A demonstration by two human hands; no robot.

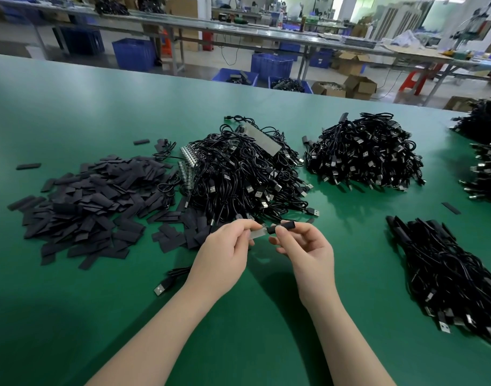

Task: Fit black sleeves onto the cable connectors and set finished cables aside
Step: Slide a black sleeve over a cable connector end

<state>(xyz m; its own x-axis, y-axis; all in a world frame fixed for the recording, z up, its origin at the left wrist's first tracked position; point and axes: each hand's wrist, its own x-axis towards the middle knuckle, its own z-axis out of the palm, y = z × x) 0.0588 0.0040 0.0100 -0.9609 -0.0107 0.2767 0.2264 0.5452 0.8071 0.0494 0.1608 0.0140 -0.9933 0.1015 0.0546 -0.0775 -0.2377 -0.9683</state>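
From my feed, the pale connector [257, 232] is mostly hidden behind the left hand [224, 252] fingers, so I cannot tell its exact shape. The black sleeve [283, 227] is partly covered by the right hand [305, 252] fingertips, and I cannot tell how far it sits over the connector. Both forearms are cut off by the bottom edge. The cable heaps at far right [486, 162] run past the right edge. The row of small clear parts [187, 168] is half buried under the middle cable pile [238, 174]. Items on the far benches [266, 20] are too blurred to name.
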